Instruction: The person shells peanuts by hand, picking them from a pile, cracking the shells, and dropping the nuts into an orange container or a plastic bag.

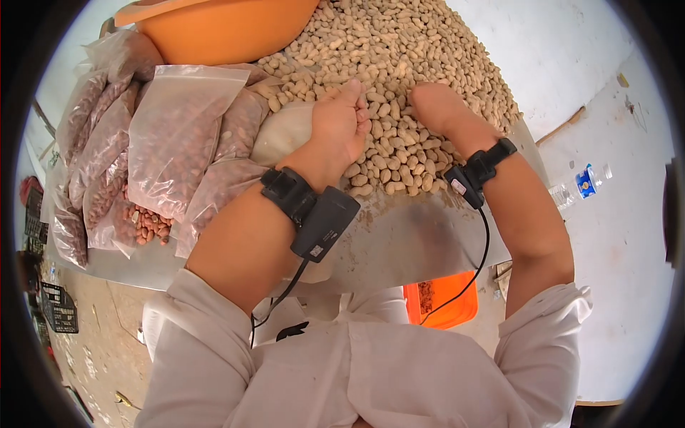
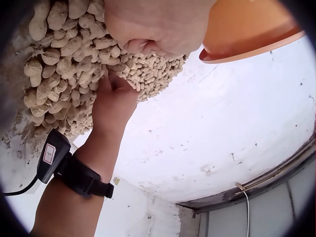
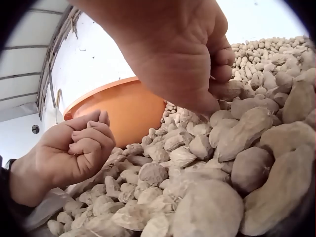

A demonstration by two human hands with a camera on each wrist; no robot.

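Observation:
A broad heap of unshelled peanuts [image 1: 407,50] covers the back of a metal table [image 1: 385,242]. My left hand [image 1: 339,128] is above the heap's left part, its fingers curled into the palm with the thumb along them; in the right wrist view no peanut shows in that left hand [image 3: 74,155]. Farther right, my right hand [image 1: 439,107] reaches down into the heap. Seen from the right wrist, thumb and curled fingers of the right hand [image 3: 173,59] pinch a peanut [image 3: 228,90] at the heap's surface.
An orange basin [image 1: 221,32] stands at the back left. Clear bags of reddish shelled peanuts [image 1: 175,143] are piled on the left, with loose kernels [image 1: 151,225] near them. A plastic bottle [image 1: 585,184] lies at the right. Below the table edge is an orange-red container [image 1: 457,303].

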